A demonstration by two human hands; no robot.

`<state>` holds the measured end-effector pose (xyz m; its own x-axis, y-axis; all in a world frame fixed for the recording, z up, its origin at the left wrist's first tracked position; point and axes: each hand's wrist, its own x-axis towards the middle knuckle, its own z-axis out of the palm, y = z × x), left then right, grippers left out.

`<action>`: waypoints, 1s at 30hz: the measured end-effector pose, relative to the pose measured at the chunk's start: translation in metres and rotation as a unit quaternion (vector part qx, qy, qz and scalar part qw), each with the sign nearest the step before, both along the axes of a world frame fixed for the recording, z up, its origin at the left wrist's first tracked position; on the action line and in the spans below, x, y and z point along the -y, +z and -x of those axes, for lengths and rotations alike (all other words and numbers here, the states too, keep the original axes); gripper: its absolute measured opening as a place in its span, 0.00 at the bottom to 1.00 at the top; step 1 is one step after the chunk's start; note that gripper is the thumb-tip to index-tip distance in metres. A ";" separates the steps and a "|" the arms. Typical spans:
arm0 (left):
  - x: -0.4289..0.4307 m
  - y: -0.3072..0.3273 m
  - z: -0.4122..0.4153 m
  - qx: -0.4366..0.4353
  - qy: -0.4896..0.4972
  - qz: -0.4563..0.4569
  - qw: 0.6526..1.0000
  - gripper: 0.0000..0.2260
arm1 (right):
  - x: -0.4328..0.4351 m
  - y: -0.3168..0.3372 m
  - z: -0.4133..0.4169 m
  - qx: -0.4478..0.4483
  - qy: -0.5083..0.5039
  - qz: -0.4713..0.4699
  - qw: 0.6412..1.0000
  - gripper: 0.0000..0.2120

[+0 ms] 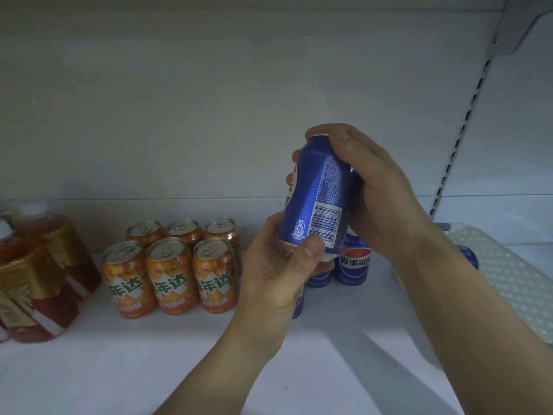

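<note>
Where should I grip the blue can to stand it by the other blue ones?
Likely round the blue can's mid-body, from the right. It is a smooth cylinder, nearly upright, and the right hand wraps its upper side there. The left hand only pinches the bottom edge, which must be free to land.

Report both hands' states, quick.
Left hand: grips the blue Pepsi can at its base.
Right hand: grips the same can near its top.
</note>
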<state>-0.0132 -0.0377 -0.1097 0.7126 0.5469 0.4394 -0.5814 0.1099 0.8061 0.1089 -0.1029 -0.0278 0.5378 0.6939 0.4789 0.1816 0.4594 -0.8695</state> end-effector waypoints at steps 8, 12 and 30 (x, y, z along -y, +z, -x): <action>0.002 -0.002 -0.002 -0.038 0.226 -0.145 0.963 0.34 | -0.004 -0.008 0.000 0.022 -0.023 0.014 0.999 0.13; 0.000 -0.007 -0.002 -0.032 0.302 -0.193 0.933 0.35 | -0.005 -0.004 0.002 -0.008 0.013 0.030 0.999 0.17; 0.001 -0.002 -0.004 -0.013 0.138 -0.089 0.986 0.34 | -0.005 -0.006 -0.002 -0.008 -0.018 0.011 1.000 0.15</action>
<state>-0.0094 -0.0385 -0.1120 0.5594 0.6376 0.5297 -0.5485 -0.1944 0.8132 0.1111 -0.0975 -0.0335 0.5698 0.6851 0.4538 0.1825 0.4329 -0.8827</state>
